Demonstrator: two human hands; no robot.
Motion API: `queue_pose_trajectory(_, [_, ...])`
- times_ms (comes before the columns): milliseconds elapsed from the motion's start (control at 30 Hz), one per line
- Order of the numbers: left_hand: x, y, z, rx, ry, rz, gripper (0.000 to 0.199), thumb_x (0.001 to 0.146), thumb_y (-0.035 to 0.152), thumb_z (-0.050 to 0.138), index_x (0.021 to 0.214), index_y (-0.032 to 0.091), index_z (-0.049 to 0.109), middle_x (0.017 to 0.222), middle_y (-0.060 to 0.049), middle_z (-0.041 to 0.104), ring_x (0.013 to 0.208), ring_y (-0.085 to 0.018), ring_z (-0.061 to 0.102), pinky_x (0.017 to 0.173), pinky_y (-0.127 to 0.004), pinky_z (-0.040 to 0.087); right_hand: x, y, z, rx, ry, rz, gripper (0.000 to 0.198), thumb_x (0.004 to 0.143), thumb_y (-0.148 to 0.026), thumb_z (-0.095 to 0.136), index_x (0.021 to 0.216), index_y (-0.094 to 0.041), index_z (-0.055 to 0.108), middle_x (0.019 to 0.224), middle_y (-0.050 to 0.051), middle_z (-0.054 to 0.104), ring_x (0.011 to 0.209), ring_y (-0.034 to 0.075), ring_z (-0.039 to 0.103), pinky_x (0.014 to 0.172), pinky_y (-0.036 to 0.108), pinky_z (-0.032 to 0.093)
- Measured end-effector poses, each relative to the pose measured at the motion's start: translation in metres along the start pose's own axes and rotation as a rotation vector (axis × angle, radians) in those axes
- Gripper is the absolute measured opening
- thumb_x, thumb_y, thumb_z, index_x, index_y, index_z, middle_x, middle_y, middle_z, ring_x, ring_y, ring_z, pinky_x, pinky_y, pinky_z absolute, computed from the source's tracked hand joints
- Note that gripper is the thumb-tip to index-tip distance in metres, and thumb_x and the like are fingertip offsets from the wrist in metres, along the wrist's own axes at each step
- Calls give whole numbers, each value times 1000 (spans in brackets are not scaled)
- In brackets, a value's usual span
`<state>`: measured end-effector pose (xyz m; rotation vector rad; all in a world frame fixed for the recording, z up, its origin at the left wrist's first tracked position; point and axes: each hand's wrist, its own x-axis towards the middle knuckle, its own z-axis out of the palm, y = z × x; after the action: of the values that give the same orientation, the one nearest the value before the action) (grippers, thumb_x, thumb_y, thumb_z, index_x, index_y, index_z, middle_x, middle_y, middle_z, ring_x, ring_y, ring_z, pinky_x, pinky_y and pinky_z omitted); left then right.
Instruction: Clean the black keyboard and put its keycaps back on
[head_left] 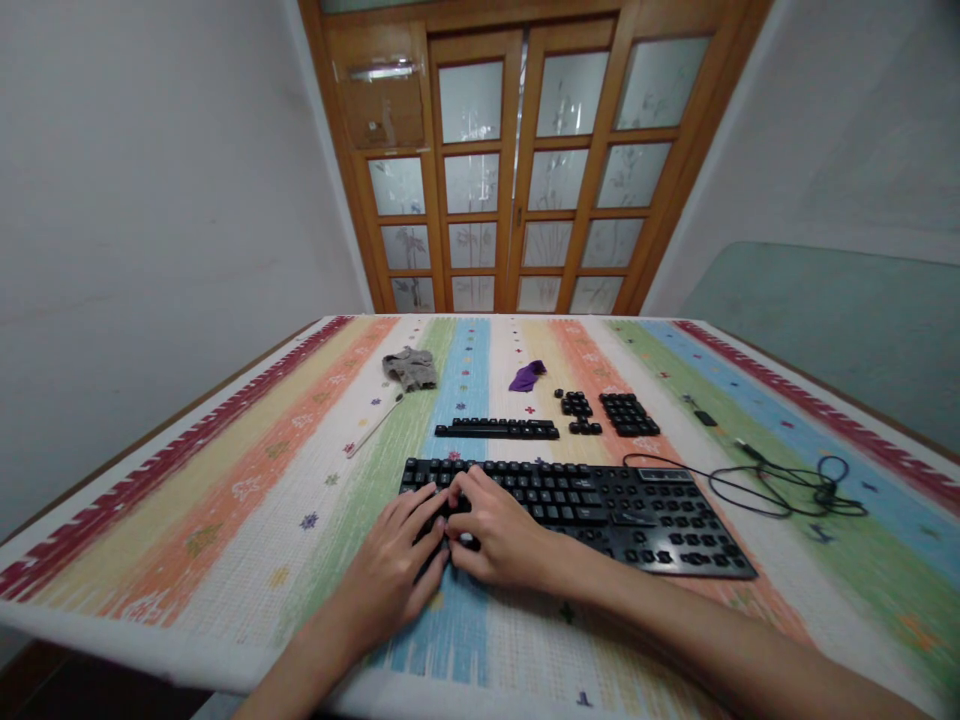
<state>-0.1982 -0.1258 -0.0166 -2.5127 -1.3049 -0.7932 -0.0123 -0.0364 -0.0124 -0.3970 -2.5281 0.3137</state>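
A black keyboard (652, 500) lies across the striped tablecloth; most letter keys carry caps, while its right end shows bare switches. My left hand (397, 560) rests at the keyboard's left end, fingers stretched out over its edge. Beside it, my right hand (499, 530) bends over the left keys with thumb and forefinger curled together; whatever is between them is hidden. Behind the keyboard sit a row of black keycaps (496, 429), a smaller keycap cluster (577, 406) and a block of number-pad keycaps (628, 414).
A grey cloth (409, 369), a purple cloth (527, 376) and a thin white stick with a dark tip (375, 427) lie farther back. On the right are a coiled black cable (821, 493) and a small black object (704, 417). Wooden glass-paned doors (517, 170) stand beyond the table.
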Motion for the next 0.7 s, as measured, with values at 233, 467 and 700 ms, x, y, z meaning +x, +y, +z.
queue_pose_trajectory(233, [-6,-4,2,3,16,-48,27,96,17,53,118,18,67,139,-13,58,133,-32,51,106,-51,50,31,25,-15,155,-102,25,5,74,-14,73,69,-16,73,86,5,64,86,18,55,84,33,45])
queue_pose_trajectory(467, [-16,-3,8,29,-43,-23,48,101,21,46,149,18,42,147,-12,51,136,-29,48,108,-49,48,73,93,-21,-60,-26,319,11,81,-11,65,77,-16,74,83,6,73,85,20,57,89,35,41])
queue_pose_trajectory(700, [-17,-3,7,58,-125,-17,49,104,25,44,152,16,36,150,-13,48,139,-28,44,110,-47,46,87,120,-9,-107,-92,389,13,81,-14,65,76,-15,77,82,8,75,90,23,57,84,34,42])
